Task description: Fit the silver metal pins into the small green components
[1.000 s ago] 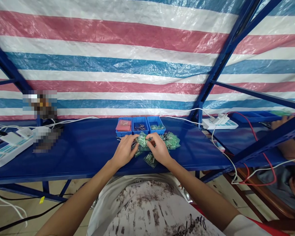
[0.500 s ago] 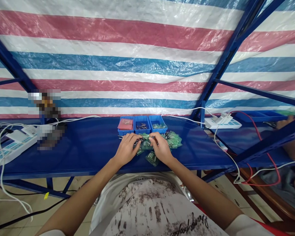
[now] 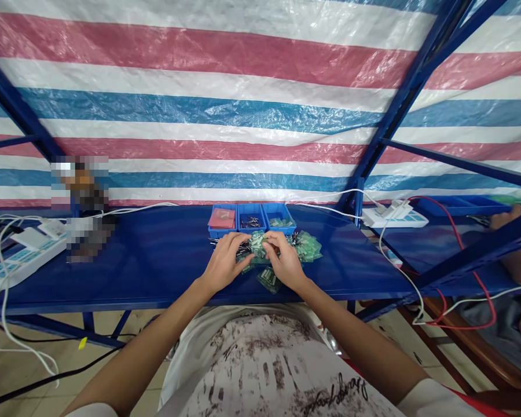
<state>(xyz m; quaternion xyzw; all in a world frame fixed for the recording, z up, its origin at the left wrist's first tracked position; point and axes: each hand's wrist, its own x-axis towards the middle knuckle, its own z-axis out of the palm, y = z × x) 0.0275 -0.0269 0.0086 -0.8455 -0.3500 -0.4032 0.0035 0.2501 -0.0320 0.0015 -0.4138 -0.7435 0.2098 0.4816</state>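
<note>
A small green-tinted plastic bag (image 3: pixel 257 242) is raised in front of the bins. My right hand (image 3: pixel 285 262) pinches its right edge between thumb and fingers. At its left side is my left hand (image 3: pixel 223 262), thumb and index finger spread apart; whether a fingertip touches the bag I cannot tell. Below it lies another filled small bag (image 3: pixel 269 280) with pale pieces inside. To the right of my right hand, a pile of green plastic bags (image 3: pixel 308 247) rests on the blue table (image 3: pixel 156 260). Dark thin metal pieces (image 3: pixel 243 249) lie partly hidden behind my left fingers.
Three blue bins stand behind my hands: one with pink packets (image 3: pixel 222 218), one with dark metal pieces (image 3: pixel 250 222), one with small bags (image 3: pixel 281 222). Power strips (image 3: pixel 26 255) with white cables sit at both sides. A person's hand (image 3: pixel 510 215) is at the far right.
The bag between my hands now shows wider and brighter. My left thumb and index finger have spread apart, while my right hand keeps its pinch.
</note>
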